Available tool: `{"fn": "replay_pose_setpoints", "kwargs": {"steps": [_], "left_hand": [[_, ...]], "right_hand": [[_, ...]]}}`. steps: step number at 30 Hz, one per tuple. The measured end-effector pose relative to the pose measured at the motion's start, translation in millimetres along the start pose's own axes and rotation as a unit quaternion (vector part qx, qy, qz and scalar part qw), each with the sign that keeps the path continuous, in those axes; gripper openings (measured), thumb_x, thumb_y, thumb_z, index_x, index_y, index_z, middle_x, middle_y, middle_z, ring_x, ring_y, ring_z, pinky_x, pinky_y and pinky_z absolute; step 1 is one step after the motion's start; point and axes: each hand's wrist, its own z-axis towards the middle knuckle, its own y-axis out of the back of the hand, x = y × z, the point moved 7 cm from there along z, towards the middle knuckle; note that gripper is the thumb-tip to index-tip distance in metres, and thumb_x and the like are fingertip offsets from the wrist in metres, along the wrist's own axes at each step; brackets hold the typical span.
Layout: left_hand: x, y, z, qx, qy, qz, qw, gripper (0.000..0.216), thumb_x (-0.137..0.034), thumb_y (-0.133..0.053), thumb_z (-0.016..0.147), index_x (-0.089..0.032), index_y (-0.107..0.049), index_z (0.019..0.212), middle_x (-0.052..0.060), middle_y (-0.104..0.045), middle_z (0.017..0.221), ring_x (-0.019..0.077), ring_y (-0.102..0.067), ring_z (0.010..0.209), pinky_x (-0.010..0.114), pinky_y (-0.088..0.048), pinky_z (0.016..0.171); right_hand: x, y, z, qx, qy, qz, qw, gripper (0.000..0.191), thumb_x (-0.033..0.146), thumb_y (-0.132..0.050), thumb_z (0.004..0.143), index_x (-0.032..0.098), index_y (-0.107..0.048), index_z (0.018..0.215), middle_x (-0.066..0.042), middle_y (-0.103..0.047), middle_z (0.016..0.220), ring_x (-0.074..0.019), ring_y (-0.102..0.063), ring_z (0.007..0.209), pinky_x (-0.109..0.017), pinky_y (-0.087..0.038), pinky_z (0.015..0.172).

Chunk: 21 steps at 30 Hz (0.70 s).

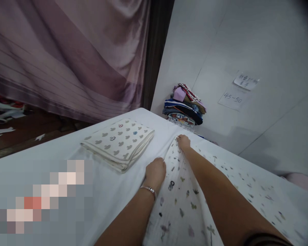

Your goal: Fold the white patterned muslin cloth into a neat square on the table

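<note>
left hand (156,172), right hand (183,141) on 1 sheet (181,205); 1 folded blanket (119,141)

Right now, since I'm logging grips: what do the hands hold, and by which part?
The printed cloth: left hand closed on its left edge, right hand on its far corner, grip there unclear.
</note>
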Motion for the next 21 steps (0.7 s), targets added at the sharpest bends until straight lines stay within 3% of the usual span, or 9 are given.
{"fn": "replay_pose_setpoints", "kwargs": {"steps": [7, 10, 15, 21], "left_hand": [[1.7, -2.9, 1.5, -0.006, 0.001, -0.003, 1.0, 0.027, -0.027, -0.037, 0.088, -0.017, -0.061, 0.091, 0.01, -0.066, 0.089, 0.0221, -0.063, 0.084, 0.032, -0.045, 0.069], [1.0, -1.4, 1.3, -0.008, 0.0, -0.002, 1.0, 0.026, -0.027, -0.037, 0.088, -0.018, -0.061, 0.092, 0.01, -0.066, 0.09, 0.0222, -0.063, 0.085, 0.032, -0.045, 0.07], [1.5, 1.2, 1.8, 0.002, 0.003, 0.005, 1.0, 0.027, -0.029, -0.036, 0.088, -0.018, -0.061, 0.09, 0.01, -0.066, 0.089, 0.0223, -0.064, 0.087, 0.032, -0.044, 0.07], [0.9, 2.0, 2.9, 0.008, -0.003, 0.006, 1.0, 0.028, -0.03, -0.036, 0.088, -0.017, -0.06, 0.09, 0.01, -0.067, 0.09, 0.0227, -0.063, 0.087, 0.032, -0.044, 0.069]], "right_hand": [[9.5, -0.1, -24.1, -0.016, 0.06, -0.014, 0.998, 0.046, 0.036, -0.034, 0.091, 0.017, -0.045, 0.131, -0.009, -0.042, 0.139, -0.0211, -0.031, 0.13, -0.034, -0.026, 0.104], [16.4, -11.3, -35.0, 0.034, 0.09, -0.025, 0.995, 0.049, 0.043, -0.029, 0.093, 0.02, -0.041, 0.134, -0.007, -0.034, 0.145, -0.0217, -0.024, 0.134, -0.04, -0.021, 0.106], [18.3, -15.9, -38.4, 0.097, 0.075, -0.034, 0.992, 0.054, 0.047, -0.021, 0.094, 0.02, -0.03, 0.14, -0.006, -0.022, 0.15, -0.0222, -0.016, 0.137, -0.044, -0.017, 0.108], [-4.4, -2.4, -57.5, 0.089, 0.087, -0.047, 0.991, 0.063, 0.054, -0.023, 0.092, 0.018, -0.026, 0.143, -0.007, -0.011, 0.153, -0.0226, -0.005, 0.14, -0.043, -0.008, 0.11]]}}
